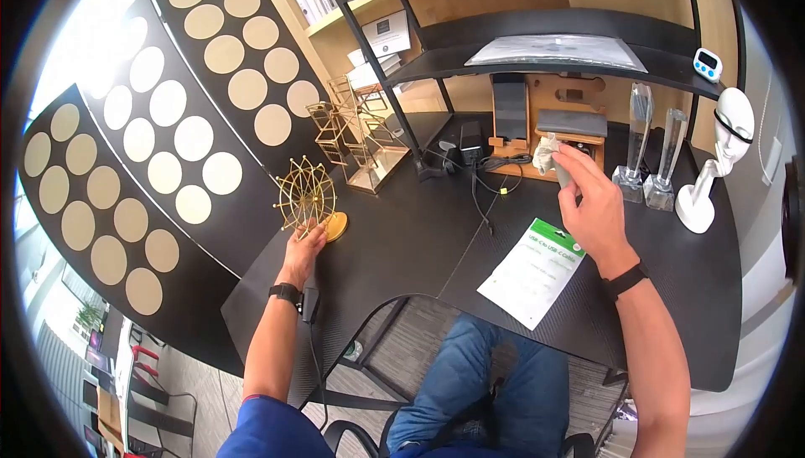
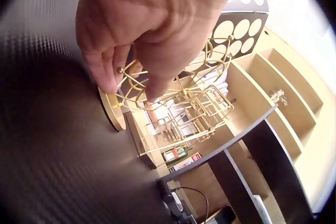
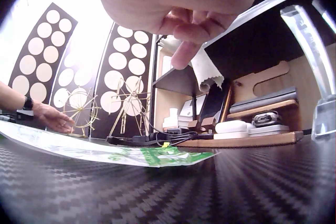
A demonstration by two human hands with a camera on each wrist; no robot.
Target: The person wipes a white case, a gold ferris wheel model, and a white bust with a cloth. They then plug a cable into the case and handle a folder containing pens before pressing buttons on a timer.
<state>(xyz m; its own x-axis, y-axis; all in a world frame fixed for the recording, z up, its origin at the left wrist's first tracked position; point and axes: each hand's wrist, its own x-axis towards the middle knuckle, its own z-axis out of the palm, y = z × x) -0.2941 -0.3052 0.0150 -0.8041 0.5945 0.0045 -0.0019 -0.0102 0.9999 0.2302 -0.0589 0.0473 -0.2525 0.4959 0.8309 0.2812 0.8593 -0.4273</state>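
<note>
A gold wire Ferris wheel ornament (image 1: 306, 192) stands on its round base (image 1: 337, 226) at the left of the black desk. My left hand (image 1: 302, 255) grips its lower frame. Seen from the left wrist, the thumb and fingers close around the wires just above the base (image 2: 111, 109). Over the right half of the desk, my right hand (image 1: 597, 211) pinches a crumpled off-white cloth (image 1: 545, 155). In the right wrist view the cloth (image 3: 206, 69) hangs from the fingers with a jagged lower edge.
Below my right hand lies a white and green USB-C cable packet (image 1: 534, 274). Behind are black cables (image 1: 482, 186), a wooden stand (image 1: 545, 93), crystal trophies (image 1: 637, 144) and a white mannequin head (image 1: 731, 131). A gold wire ornament (image 1: 356, 135) stands near the shelf (image 1: 432, 60).
</note>
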